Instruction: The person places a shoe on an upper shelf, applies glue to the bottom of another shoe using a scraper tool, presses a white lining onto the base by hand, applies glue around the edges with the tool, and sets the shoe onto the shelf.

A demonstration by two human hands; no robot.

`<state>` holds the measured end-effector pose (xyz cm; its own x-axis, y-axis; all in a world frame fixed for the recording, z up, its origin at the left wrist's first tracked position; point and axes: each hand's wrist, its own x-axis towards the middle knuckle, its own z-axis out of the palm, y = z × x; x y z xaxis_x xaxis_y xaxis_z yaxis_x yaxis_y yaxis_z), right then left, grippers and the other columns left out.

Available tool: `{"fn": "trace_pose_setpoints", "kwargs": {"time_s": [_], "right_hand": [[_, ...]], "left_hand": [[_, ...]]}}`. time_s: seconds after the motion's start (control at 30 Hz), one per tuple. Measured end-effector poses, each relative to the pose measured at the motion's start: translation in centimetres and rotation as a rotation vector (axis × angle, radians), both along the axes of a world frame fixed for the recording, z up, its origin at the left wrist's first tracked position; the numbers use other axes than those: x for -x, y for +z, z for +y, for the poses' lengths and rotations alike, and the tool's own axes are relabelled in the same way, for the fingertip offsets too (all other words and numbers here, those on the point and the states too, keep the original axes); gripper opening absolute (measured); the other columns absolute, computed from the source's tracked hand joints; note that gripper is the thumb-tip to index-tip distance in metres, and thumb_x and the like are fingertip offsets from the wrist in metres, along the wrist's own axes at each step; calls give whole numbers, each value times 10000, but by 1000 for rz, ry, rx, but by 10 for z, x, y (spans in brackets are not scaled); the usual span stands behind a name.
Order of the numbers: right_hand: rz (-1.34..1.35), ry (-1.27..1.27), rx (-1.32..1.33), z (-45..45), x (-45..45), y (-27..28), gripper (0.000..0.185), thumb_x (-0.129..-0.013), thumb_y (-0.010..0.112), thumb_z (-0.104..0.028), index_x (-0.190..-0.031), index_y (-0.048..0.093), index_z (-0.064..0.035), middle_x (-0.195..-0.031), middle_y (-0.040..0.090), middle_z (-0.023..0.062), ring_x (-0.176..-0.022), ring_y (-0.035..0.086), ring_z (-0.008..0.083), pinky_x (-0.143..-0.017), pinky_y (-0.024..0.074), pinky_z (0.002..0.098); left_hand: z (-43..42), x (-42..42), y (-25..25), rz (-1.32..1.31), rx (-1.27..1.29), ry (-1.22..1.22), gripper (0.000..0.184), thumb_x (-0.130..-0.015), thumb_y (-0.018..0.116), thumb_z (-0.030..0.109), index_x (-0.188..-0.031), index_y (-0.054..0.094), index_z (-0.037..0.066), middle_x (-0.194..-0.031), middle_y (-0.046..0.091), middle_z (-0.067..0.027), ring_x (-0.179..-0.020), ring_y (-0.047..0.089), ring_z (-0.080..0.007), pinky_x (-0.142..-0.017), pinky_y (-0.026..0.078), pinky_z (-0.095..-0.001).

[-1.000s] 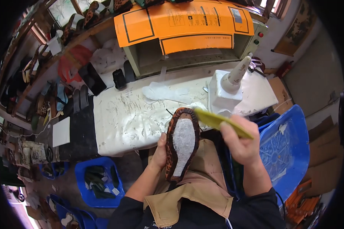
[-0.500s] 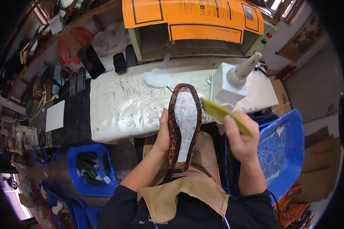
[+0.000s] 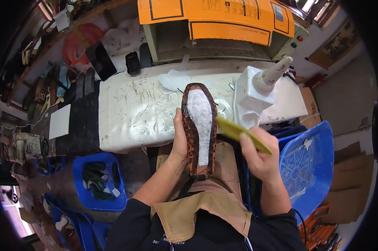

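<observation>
My left hand point(image 3: 181, 140) is wrapped round a shoe point(image 3: 192, 146) from its left side, sole side up and toe end away from me. A leopard-patterned upper folds in round its edge, and a white felt-like filler point(image 3: 202, 121) covers the middle of the bottom. In my right hand point(image 3: 261, 152) is a flat yellow-green brush point(image 3: 235, 131), its far end at the shoe's right edge. Blur hides whether that end touches. A white container point(image 3: 248, 94) with a cone-shaped top and a round cup at its front stands beyond the brush.
The white-covered workbench point(image 3: 130, 113) carries thin white sheets point(image 3: 174, 80). Behind it stands a cabinet under an orange cover point(image 3: 222, 14). Blue bins flank me: one on the left point(image 3: 122, 203) holds dark pieces, and a larger one point(image 3: 327, 163) sits right.
The shoe has shifted slightly up and left and sits more upright in my left hand. My right hand and the brush have moved a little left and down.
</observation>
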<state>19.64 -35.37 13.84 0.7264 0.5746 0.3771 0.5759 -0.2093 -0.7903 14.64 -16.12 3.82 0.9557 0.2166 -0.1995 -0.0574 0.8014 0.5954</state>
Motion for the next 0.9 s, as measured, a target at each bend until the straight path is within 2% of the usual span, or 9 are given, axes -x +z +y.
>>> {"fn": "trace_pose_setpoints", "kwargs": {"time_s": [0.2, 0.33, 0.53, 0.67, 0.9], "right_hand": [[-179, -12, 112, 9, -2, -6, 111, -904, 678, -34, -803, 650, 1, -674, 564, 65, -538, 444, 181, -525, 386, 309], [114, -71, 6, 15, -16, -4, 160, -953, 652, -60, -809, 645, 11, -678, 568, 46, -558, 427, 146, -539, 376, 287], [149, -297, -109, -14, -21, -12, 195, -985, 633, -83, -818, 650, 16, -689, 577, 29, -579, 413, 127, -554, 377, 279], [352, -444, -139, -42, -18, -15, 230, -1015, 614, -135, -859, 692, 15, -700, 587, 8, -586, 431, 105, -543, 370, 254], [205, -478, 117, -55, -22, -36, 215, -999, 628, -123, -858, 684, 30, -673, 575, 23, -575, 418, 124, -547, 384, 273]], "left_hand": [[-5, -1, 6, 15, -12, 26, 770, -1051, 257, 689, -1393, 588, 84, -1171, 727, -84, -934, 695, -167, -791, 563, -315], [-6, 5, 6, 17, -68, -66, 760, -1051, 261, 687, -1380, 595, 88, -1121, 737, -84, -859, 699, -172, -727, 567, -306], [6, 9, -6, 143, 55, -54, 765, -1040, 287, 702, -1342, 609, 77, -1054, 738, -84, -793, 694, -181, -675, 565, -307], [15, 8, -14, 115, 140, -118, 777, -1021, 318, 729, -1300, 627, 73, -1031, 730, -80, -796, 691, -183, -668, 564, -311], [4, 7, -4, 231, 199, -72, 781, -1007, 335, 749, -1254, 650, 78, -964, 727, -69, -741, 678, -181, -623, 553, -311]]}}
